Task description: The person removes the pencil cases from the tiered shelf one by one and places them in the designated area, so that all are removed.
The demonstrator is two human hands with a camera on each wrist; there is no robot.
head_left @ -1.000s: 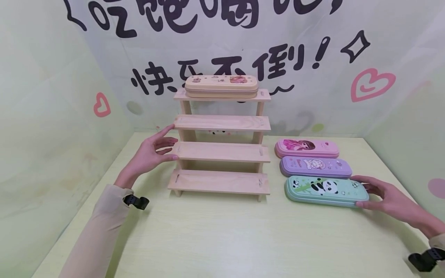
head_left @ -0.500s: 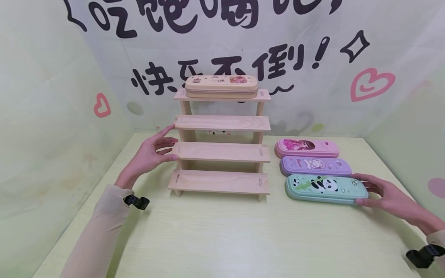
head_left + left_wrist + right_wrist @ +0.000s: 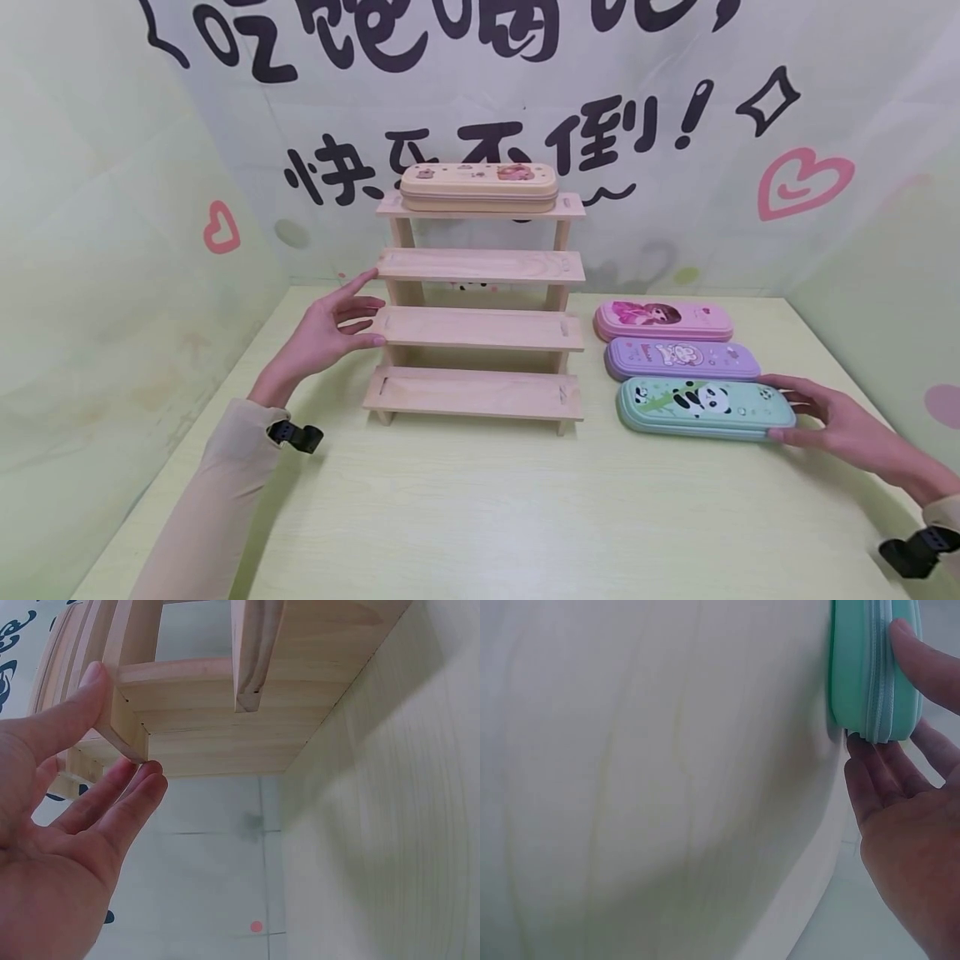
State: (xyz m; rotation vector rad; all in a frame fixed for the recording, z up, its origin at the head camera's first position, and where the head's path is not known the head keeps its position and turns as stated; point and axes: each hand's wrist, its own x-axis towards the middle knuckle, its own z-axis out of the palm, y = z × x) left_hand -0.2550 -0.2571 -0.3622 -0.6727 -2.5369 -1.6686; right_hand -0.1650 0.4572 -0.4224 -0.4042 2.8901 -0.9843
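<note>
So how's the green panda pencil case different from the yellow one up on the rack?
The green panda case lies on the table, nearest the viewer in a row of three; the yellow case sits on the wooden rack's top shelf. The right hand grips the green case's end; no hand touches the yellow one. Both are long, rounded and lie flat.

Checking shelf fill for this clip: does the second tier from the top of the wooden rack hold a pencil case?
No. Only the top tier of the wooden rack carries a case, the beige pencil case; the second tier is bare.
</note>
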